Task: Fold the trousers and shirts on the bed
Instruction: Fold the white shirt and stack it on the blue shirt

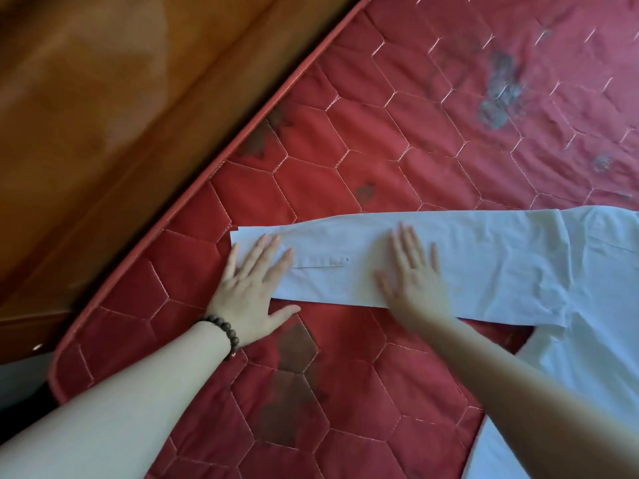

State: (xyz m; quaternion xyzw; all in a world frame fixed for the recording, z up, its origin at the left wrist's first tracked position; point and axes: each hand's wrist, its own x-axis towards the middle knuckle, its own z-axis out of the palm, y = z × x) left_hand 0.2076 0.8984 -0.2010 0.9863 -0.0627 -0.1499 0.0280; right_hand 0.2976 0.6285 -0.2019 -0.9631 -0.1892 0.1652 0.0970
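The left hand (254, 288) lies flat with its fingers straight and spread, its fingertips (273, 242) pressing the cuff end of a long white sleeve (415, 257), while its thumb and heel sit on the bedding beside the cloth; a dark beaded bracelet (224, 335) circles that wrist. The right hand (415, 274) is equally flat and open, palm down on the middle of the same sleeve, gripping nothing. Held this way, both hands seem to be smoothing the sleeve out straight and pinning it so it lies without creases before it is folded in over the body. The sleeve runs across the bed from its cuff near the left hand to the shoulder at the right, where it joins the rest of the white shirt (587, 340), which spreads toward the lower right edge and out of view; some wrinkles gather at the armhole. No trousers show here. Under everything is a red quilted mattress (345, 174) stitched in hexagons, marked with several dark worn patches. Its piped edge runs diagonally along the left, against a tall panel of polished orange-brown wood (103, 115)
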